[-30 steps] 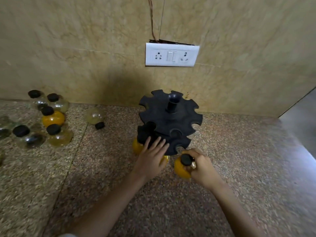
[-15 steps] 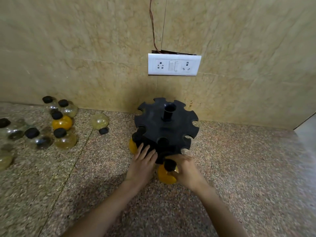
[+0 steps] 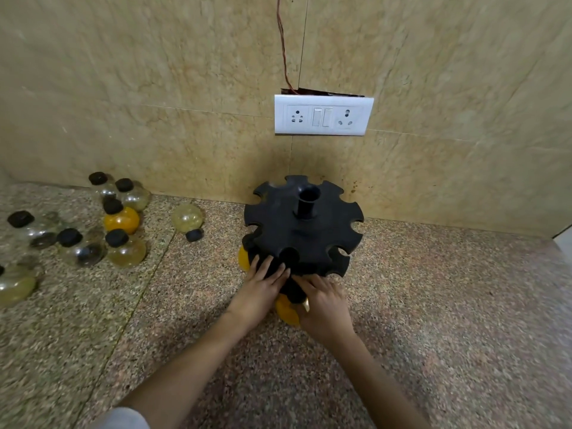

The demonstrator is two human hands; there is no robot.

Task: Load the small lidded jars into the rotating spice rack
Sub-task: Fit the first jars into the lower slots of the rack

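Observation:
A black two-tier rotating spice rack (image 3: 303,230) with notched edges stands on the granite counter near the wall. My right hand (image 3: 325,301) grips a small orange jar (image 3: 286,311) with a black lid, its neck pressed against the lower tier's front edge. My left hand (image 3: 263,284) lies flat with spread fingers on the lower tier's rim. Another orange jar (image 3: 243,258) hangs in the lower tier at the left, mostly hidden. The upper tier's notches hold nothing.
Several round black-lidded jars, clear, yellowish and one orange (image 3: 121,218), cluster on the counter at the left. One yellowish jar (image 3: 188,218) lies on its side between them and the rack. A white socket plate (image 3: 323,116) is on the tiled wall.
My right hand has carried the orange jar inward to the lower tier's edge. My left hand stayed on the rack. The camera has tilted, so everything sits lower in view.

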